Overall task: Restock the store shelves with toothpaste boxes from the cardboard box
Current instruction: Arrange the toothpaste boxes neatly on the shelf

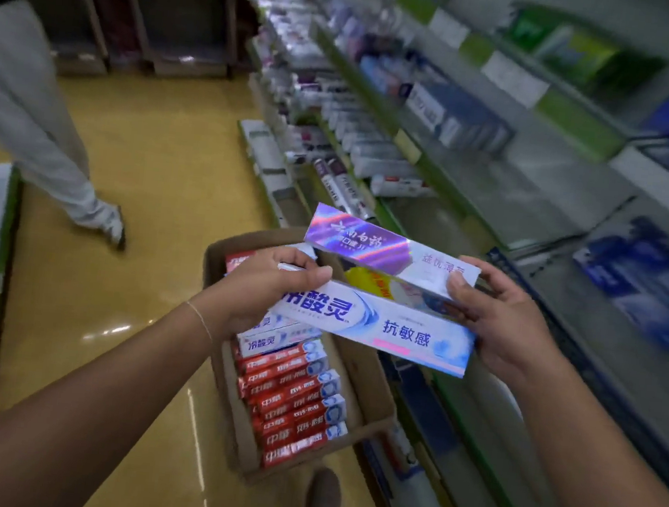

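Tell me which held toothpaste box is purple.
The top box, shiny purple at its left end; the one below shows yellow, and the nearest is white and blue.

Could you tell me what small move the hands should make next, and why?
Probably carry the stack right to the grey metal shelf: both the left hand and right hand already hold the white-and-blue toothpaste box and purple iridescent toothpaste box.

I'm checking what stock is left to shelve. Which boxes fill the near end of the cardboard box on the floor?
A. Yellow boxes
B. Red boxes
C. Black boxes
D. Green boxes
B: a row of red toothpaste boxes lies side by side in the near end of the cardboard box, below the white and purple boxes held by the left hand and the right hand.
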`<state>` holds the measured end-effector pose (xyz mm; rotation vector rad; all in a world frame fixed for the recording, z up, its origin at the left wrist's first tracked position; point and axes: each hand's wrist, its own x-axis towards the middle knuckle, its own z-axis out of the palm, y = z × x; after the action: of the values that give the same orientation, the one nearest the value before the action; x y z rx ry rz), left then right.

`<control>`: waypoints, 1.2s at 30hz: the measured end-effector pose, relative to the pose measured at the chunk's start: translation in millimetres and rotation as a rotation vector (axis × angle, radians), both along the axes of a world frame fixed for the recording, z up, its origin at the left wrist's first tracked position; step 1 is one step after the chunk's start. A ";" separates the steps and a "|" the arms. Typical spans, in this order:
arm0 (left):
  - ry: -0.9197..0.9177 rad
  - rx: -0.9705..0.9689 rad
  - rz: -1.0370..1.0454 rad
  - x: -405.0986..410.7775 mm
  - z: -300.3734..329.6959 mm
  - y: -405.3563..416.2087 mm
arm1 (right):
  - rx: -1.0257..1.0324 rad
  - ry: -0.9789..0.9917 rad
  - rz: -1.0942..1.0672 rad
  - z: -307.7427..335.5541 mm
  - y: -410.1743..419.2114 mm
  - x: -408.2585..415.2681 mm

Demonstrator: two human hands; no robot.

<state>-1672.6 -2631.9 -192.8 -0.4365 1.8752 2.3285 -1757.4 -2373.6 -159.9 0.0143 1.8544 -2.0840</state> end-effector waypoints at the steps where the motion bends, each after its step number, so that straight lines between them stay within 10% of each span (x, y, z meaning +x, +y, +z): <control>1: 0.016 0.011 -0.022 -1.3 7.6 5.0 | 0.006 0.018 -0.033 8.4 7.6 7.3; 17: 0.253 0.015 -0.440 -1.9 122.8 208.5 | 0.025 0.321 -0.560 128.8 203.2 140.4; 36: 0.304 0.131 -0.854 217.8 165.6 500.7 | 0.151 0.403 -1.014 160.8 451.0 469.5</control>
<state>-1454.9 -2131.2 -27.2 0.6481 1.5350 1.9371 -1287.9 -1922.6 0.9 0.7735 2.5947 -2.6887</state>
